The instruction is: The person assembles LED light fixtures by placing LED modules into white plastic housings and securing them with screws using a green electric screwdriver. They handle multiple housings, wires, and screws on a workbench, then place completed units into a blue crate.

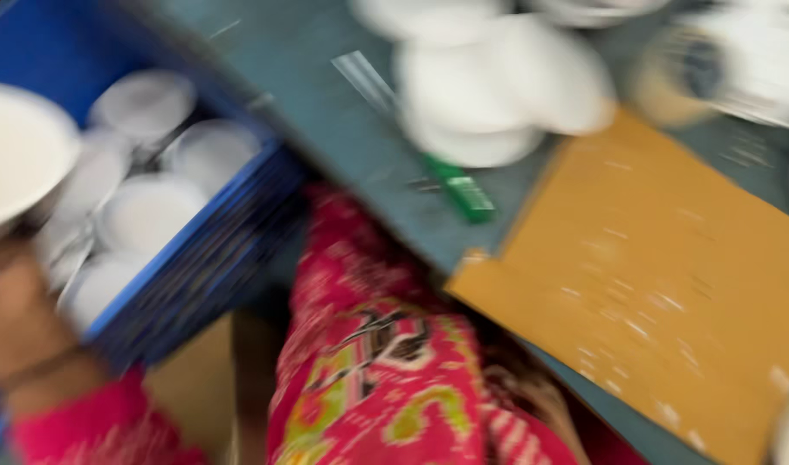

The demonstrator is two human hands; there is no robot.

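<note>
My left hand point(11, 301) holds a round white shallow bowl point(20, 151) at the far left, up over the blue plastic crate point(231, 207) of similar white bowls point(145, 207) — the motion blur hides the fingers, so I cannot tell how they grip it. My right hand is out of view. To the right of the raised hand, past my red patterned garment point(369, 344), a teal tabletop point(326, 112) carries more stacked white bowls point(489, 95), a green-handled tool point(459, 185) and a brown cardboard sheet point(670, 284). As I judge it, the fast swing could let the bowl slip or clip the crate's rim. Being round, it has no long axis; its open face looks tilted rightward.
</note>
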